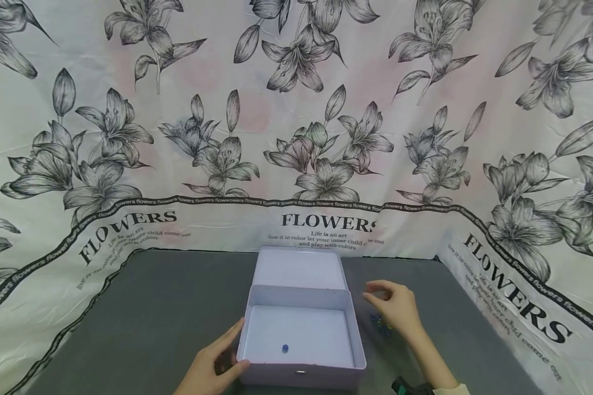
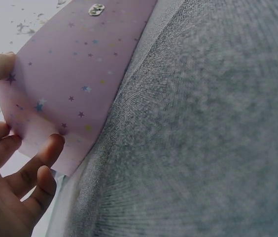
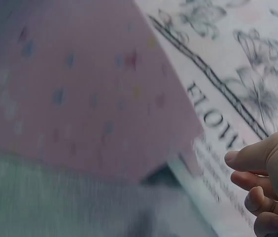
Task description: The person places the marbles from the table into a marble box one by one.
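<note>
A lilac metal box [image 1: 301, 374] with small printed stars stands with its lid [image 1: 298, 267] folded back behind it. Inside, on the pale floor, lies one small blue bead-like piece [image 1: 285, 348]. My left hand [image 1: 214, 359] grips the box's near left corner, thumb at the front and fingers along the left side. To the right of the box, my right hand [image 1: 397, 307] hovers with bent fingers, thumb and forefinger tips close together. No object shows between them. Below it is a cluster of small blue, green and yellowish pieces [image 1: 379, 323], partly hidden by the hand.
A dark grey cloth [image 1: 178, 307] covers the tabletop. White fabric with printed flowers [image 1: 321, 164] hangs behind and along both sides. A silver clasp [image 2: 96, 10] sits on the box front. A dark band [image 1: 410, 387] circles the right wrist.
</note>
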Available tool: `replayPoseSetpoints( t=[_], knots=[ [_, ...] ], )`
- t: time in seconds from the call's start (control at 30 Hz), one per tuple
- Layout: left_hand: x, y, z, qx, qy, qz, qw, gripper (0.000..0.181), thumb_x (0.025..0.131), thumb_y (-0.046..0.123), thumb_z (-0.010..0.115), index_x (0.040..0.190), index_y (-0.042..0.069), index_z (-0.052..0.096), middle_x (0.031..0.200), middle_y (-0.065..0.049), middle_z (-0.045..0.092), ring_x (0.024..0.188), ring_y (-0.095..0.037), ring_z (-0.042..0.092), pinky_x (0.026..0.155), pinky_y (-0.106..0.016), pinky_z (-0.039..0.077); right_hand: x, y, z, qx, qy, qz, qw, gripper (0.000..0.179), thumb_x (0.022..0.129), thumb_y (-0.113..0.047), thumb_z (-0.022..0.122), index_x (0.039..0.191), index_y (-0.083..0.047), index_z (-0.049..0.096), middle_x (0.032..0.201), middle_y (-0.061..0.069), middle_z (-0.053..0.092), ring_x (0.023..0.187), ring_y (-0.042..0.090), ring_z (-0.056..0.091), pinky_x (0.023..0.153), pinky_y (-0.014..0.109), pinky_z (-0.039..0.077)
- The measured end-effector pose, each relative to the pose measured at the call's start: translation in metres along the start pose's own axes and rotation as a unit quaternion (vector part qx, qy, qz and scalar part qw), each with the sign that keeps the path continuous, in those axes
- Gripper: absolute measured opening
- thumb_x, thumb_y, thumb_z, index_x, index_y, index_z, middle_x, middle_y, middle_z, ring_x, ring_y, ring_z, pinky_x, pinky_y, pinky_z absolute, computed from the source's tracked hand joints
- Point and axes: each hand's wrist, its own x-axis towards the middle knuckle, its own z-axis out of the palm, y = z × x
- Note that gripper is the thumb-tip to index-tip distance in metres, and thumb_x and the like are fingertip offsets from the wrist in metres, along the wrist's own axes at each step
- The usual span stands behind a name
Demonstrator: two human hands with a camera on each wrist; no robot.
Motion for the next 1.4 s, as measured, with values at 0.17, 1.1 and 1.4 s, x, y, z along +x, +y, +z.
replayPoseSetpoints(
  t=[0.17, 1.1, 1.4],
  knots=[
    [-0.003, 0.001, -0.001, -0.005, 0.013, -0.008, 0.9999, 0.078, 0.093, 0.032, 0.083, 0.161, 0.015, 0.048, 0.159, -0.011, 0.053, 0.071, -0.003, 0.052, 0.058, -0.023, 0.047, -0.005, 0.02, -0.014, -0.015, 0.005, -0.002, 0.9999, 0.025, 0.09, -0.016, 0.087, 0.112, -0.006, 0.081, 0.101, 0.009, 0.081, 0.052, 0.005, 0.053, 0.047, 0.026, 0.041],
    [-0.001, -0.009, 0.002, 0.018, 0.054, 0.11, 0.9923, 0.071, 0.094, 0.017, 0.081, 0.158, 0.009, 0.051, 0.135, -0.012, 0.065, 0.069, -0.003, 0.05, 0.055, -0.022, 0.045, -0.032, 0.081, -0.016, -0.043, 0.007, 0.045, 0.998, 0.021, 0.086, -0.017, 0.09, 0.104, -0.008, 0.083, 0.091, 0.005, 0.081, 0.052, 0.005, 0.053, 0.05, 0.026, 0.041],
    [-0.002, -0.006, 0.004, 0.013, 0.055, 0.108, 0.9925, 0.071, 0.094, 0.018, 0.082, 0.158, 0.013, 0.052, 0.135, -0.009, 0.066, 0.071, -0.004, 0.052, 0.057, -0.022, 0.046, -0.04, 0.091, -0.019, -0.045, -0.002, 0.036, 0.9983, 0.014, 0.086, -0.017, 0.089, 0.099, -0.013, 0.085, 0.082, -0.003, 0.078, 0.051, 0.005, 0.048, 0.051, 0.025, 0.039]
  ],
)
